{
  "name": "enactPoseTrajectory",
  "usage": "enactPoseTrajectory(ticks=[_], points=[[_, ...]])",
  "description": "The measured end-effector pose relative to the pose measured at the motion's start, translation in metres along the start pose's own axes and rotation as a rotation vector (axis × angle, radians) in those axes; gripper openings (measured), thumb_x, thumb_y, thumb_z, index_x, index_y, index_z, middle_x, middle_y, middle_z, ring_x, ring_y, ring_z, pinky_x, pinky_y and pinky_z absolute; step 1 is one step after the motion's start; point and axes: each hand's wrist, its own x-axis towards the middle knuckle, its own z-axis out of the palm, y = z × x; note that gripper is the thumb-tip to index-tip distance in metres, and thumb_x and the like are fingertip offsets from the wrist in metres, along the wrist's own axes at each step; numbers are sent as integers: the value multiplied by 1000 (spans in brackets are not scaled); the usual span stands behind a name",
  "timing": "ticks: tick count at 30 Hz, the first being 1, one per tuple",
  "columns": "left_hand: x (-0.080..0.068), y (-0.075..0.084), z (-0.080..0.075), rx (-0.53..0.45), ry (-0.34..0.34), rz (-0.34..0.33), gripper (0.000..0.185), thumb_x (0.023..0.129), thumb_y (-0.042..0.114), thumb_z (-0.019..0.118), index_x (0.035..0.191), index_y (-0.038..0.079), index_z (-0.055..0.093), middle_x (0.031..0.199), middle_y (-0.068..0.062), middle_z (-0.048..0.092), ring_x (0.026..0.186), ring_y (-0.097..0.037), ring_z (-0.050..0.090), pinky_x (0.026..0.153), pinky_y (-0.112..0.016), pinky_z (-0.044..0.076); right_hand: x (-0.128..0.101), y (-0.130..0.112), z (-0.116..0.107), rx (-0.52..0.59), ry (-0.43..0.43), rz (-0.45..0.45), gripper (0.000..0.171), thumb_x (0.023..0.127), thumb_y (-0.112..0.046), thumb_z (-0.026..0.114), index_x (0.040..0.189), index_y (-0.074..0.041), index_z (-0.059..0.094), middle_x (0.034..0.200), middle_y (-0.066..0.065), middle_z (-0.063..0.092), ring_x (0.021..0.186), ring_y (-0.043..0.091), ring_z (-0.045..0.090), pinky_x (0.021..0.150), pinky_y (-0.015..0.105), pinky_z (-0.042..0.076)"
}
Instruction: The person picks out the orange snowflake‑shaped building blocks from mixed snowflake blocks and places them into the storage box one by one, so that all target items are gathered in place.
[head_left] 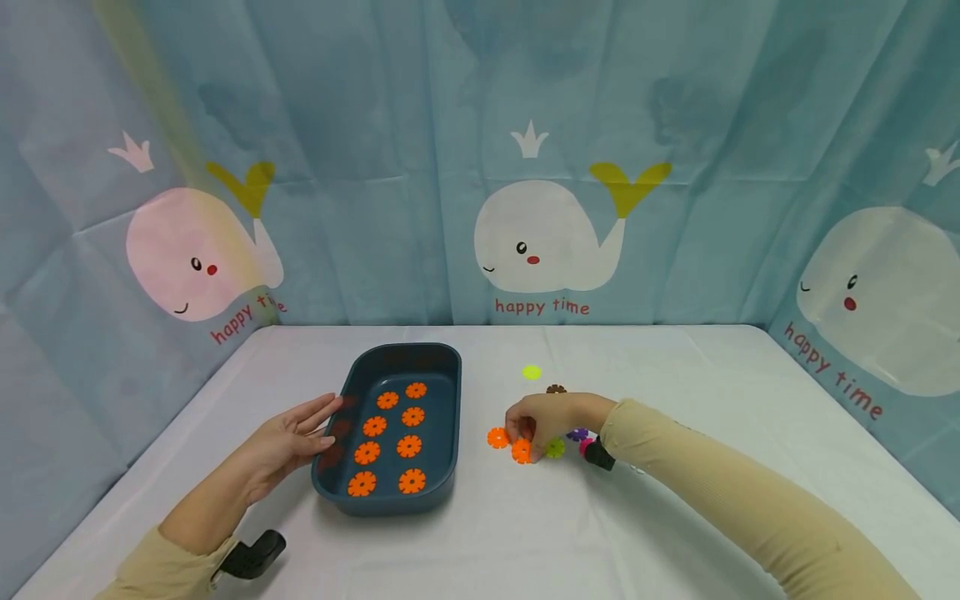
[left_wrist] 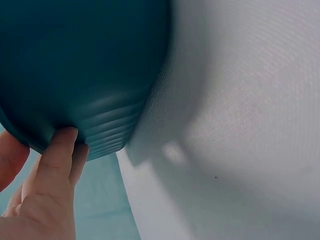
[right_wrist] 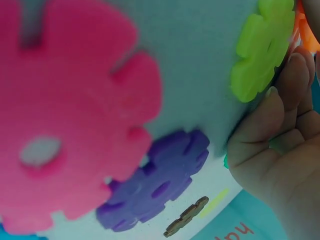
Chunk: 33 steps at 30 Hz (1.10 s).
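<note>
A dark blue tray (head_left: pixel 447 487) stands on the white table, with two columns of orange notched discs (head_left: pixel 408 446) lying flat in it. My left hand (head_left: pixel 281 446) holds the tray's left side. In the left wrist view, fingertips (left_wrist: pixel 65 137) press the outer wall while another digit meets the rim. Right of the tray, my right hand (head_left: pixel 547 414) pinches an orange notched disc (head_left: pixel 521 452). Another orange disc (head_left: pixel 497 437) lies just left of those fingers. A yellow-green disc (right_wrist: pixel 262 50), a purple disc (right_wrist: pixel 157 185) and a pink disc (right_wrist: pixel 85 110) are near that hand.
A brown disc (head_left: pixel 556 389) and a bright yellow disc (head_left: pixel 532 372) lie farther back on the table (head_left: pixel 675 367). Behind the table hangs a blue curtain (head_left: pixel 390 233) with printed whales. A black wrist device (head_left: pixel 255 555) hangs below the left sleeve.
</note>
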Motion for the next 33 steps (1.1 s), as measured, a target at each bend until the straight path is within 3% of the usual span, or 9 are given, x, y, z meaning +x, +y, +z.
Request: enactPoseTrajectory(ticks=[8, 19, 23, 27, 30, 33], points=[[-1, 1, 0, 7, -3, 5, 75, 95, -4, 53, 155, 1, 8, 157, -16, 12, 142, -42, 19, 94, -30, 49, -2, 3, -1, 66, 46, -29, 17, 81, 8, 71, 84, -6, 62, 80, 0, 55, 76, 14, 48, 67, 24, 44], [0, 1, 0, 6, -10, 10, 76, 95, -5, 53, 155, 0, 7, 157, -16, 12, 142, -43, 17, 97, -33, 48, -3, 1, -6, 19, 113, 9, 16, 83, 5, 71, 81, -8, 63, 76, -1, 55, 72, 13, 49, 65, 22, 46], [0, 0, 0, 12, -2, 5, 75, 95, -4, 53, 155, 1, 8, 157, -16, 12, 142, -42, 20, 98, -35, 47, -8, -6, -13, 90, 116, 28, 14, 84, 6, 70, 83, -6, 63, 74, 1, 55, 67, 13, 49, 61, 23, 45], [0, 0, 0, 26, 12, 0, 75, 95, -4, 54, 155, 1, 10, 157, -15, 15, 132, -28, 42, 95, -33, 49, -13, -14, -20, 197, 97, 22, 10, 86, 6, 67, 89, -3, 64, 73, 2, 56, 67, 14, 52, 64, 27, 47], [0, 0, 0, 32, 19, -1, 75, 95, -3, 55, 155, 1, 12, 157, -15, 16, 125, -18, 49, 94, -31, 50, -15, -21, -25, 260, 65, 3, 12, 88, 6, 64, 99, 2, 66, 73, 2, 58, 69, 16, 57, 68, 30, 50], [0, 0, 1, 26, 15, -2, 74, 95, -4, 54, 155, 2, 11, 157, -15, 16, 132, -28, 43, 95, -32, 49, -16, -31, -31, 299, 40, -22, 19, 90, 5, 62, 109, 7, 66, 76, 3, 61, 72, 17, 61, 73, 34, 53]])
